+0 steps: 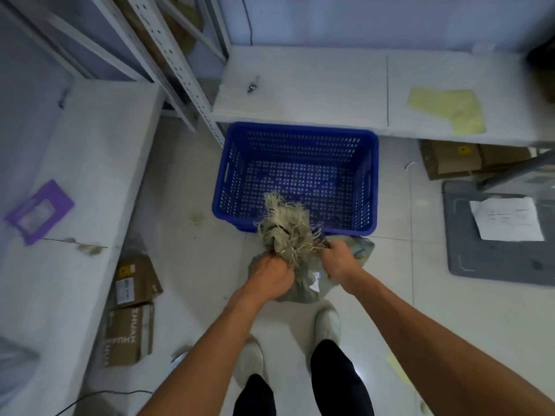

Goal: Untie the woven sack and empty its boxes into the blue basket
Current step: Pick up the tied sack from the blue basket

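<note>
From the head camera we count one woven sack [303,274], one blue basket [295,178] and two bare hands. The sack stands on the tiled floor [192,265] just in front of our two pale shoes [328,324], touching the near wall of the basket. Its gathered, frayed neck [285,229] points up and away from us, leaning over the basket's near rim, so the sack's long axis runs roughly from near to far. We cannot see any boxes through the cloth.

Our left hand [271,273] comes in from the lower left, knuckles up, with fingers curled tightly round the bunched neck on its left side. Our right hand [338,259] reaches from the lower right and its fingers are clamped on the right side of the same bunch; we cannot see whether they pinch a tie or only the cloth. Both forearms stretch forward and converge on the sack.

The basket sits upright on the floor with nothing visible inside, its long side running left to right. Two flattened cardboard boxes [132,307] lie on the floor at the left, a purple frame [39,211] rests on the left white bench [90,163], and a yellow sheet [447,111] lies on the far bench [315,85].
</note>
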Demonstrator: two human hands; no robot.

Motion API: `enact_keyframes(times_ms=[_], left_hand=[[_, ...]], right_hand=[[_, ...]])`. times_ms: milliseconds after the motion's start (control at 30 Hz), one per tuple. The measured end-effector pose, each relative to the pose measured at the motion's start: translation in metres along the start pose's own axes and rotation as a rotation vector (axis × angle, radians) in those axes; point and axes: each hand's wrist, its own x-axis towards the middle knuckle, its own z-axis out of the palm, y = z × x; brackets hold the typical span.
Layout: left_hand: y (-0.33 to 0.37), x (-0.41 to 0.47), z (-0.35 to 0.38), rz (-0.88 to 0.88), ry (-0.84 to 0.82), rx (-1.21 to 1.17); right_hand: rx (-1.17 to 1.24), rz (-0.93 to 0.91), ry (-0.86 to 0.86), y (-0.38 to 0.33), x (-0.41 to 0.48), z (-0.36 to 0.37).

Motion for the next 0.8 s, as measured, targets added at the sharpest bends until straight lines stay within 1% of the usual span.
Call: enact_keyframes(times_ms=[67, 167, 233, 333, 467, 533, 600, 700, 767, 800], left_hand=[[0.015, -0.032, -0.028, 0.021, 0.008, -0.075], [0.032, -0.078, -0.066, 0.108, 0.068, -0.259], [0.043, -0.11, -0.089, 0.172, 0.103, -0.331], [0.057, -0.162, -0.123, 0.265, 0.134, -0.404], [0.074, -0.223, -0.163, 0.484, 0.149, -0.397], [0.082, -0.25, -0.182, 0.557, 0.154, -0.396], [0.089, -0.27, -0.193, 0.619, 0.198, -0.336], [0.097, -0.296, -0.213, 0.628, 0.304, -0.248], [0.101, -0.307, -0.231, 0.618, 0.322, -0.284], [0.104, -0.315, -0.241, 0.618, 0.313, -0.343]], right_hand=[[0.155, 0.042, -0.023, -0.018, -0.036, -0.007], [0.293, -0.049, -0.053, -0.043, -0.092, -0.013], [0.311, -0.131, -0.03, -0.061, -0.131, -0.017], [0.279, -0.273, 0.068, -0.092, -0.199, -0.026], [0.199, -0.473, 0.224, -0.124, -0.276, -0.035], [0.194, -0.52, 0.287, -0.138, -0.306, -0.038], [0.19, -0.573, 0.314, -0.149, -0.331, -0.04], [0.171, -0.67, 0.374, -0.163, -0.364, -0.041], [0.225, -0.718, 0.407, -0.169, -0.38, -0.045], [0.283, -0.726, 0.446, -0.169, -0.387, -0.047]])
